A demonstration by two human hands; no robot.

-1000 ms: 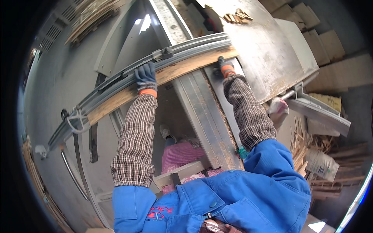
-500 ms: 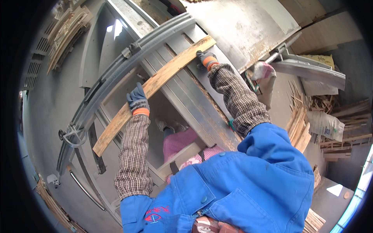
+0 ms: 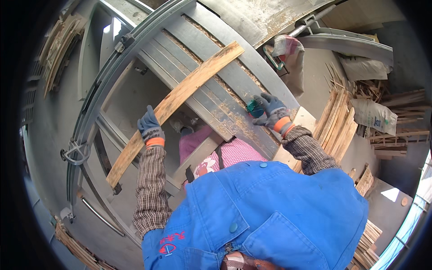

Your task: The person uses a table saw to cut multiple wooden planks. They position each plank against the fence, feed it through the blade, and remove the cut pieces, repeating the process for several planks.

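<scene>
My left hand (image 3: 150, 126), in a grey-blue work glove with an orange cuff, is closed around a long wooden board (image 3: 193, 85) near its lower-left part. The board slants across the grey metal machine table (image 3: 265, 74), its far end lying on the slotted top and its near end sticking out past the left side. My right hand (image 3: 272, 111), in a matching glove, is at the table's right side. Its thumb and fingers are curled about a small teal-green object (image 3: 255, 109), whose kind is partly hidden by the glove.
Sawdust (image 3: 225, 110) lies on the table and in its slots. A curved-looking metal rail (image 3: 110, 67) with a handle runs along the left. Stacked wood strips (image 3: 335, 121), a white sack (image 3: 373, 114) and a hanging cloth bag (image 3: 290, 63) are at the right.
My right hand has let go of the board's far end and come back toward me to the teal-green object. My left hand stays on the board. The view has shifted over the table.
</scene>
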